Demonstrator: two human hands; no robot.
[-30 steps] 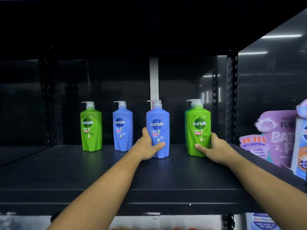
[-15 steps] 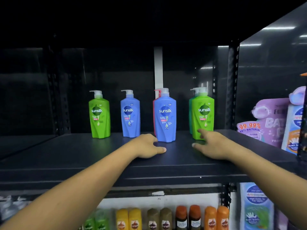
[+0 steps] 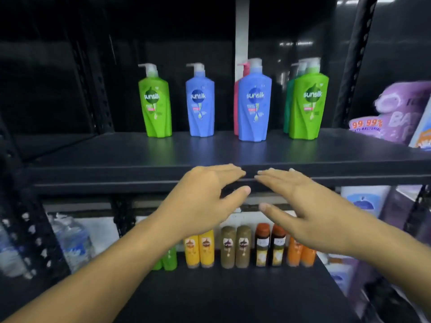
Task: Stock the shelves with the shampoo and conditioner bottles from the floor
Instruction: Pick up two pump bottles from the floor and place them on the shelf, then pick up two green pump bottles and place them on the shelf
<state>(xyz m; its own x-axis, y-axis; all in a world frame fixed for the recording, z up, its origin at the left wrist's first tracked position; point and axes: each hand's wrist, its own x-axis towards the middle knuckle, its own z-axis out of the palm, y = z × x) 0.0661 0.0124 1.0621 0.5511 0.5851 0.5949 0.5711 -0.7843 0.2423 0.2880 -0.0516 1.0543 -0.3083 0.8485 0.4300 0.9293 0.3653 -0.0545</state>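
Fingers [image 3: 228, 173] of the left hand [image 3: 205, 201] and right hand [image 3: 303, 210] are straight, loosely spread and hold nothing, with the tips near each other at frame centre, in front of the upper shelf [image 3: 116, 155] edge. Beyond them, upper middle of frame, pump bottles stand upright in a row on that shelf: green bottle [image 3: 155, 103], blue bottle [image 3: 200, 103], second blue bottle [image 3: 255, 106] fronting a pink bottle [image 3: 236, 108], second green bottle [image 3: 310, 106] fronting a darker one. Small bottles [image 3: 199, 249] line the lower shelf [image 3: 233, 294] beneath the hands.

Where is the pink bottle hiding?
In the head view, the pink bottle stands on the upper shelf, tucked just behind the right-hand blue bottle. It peeks out past that bottle's left edge.
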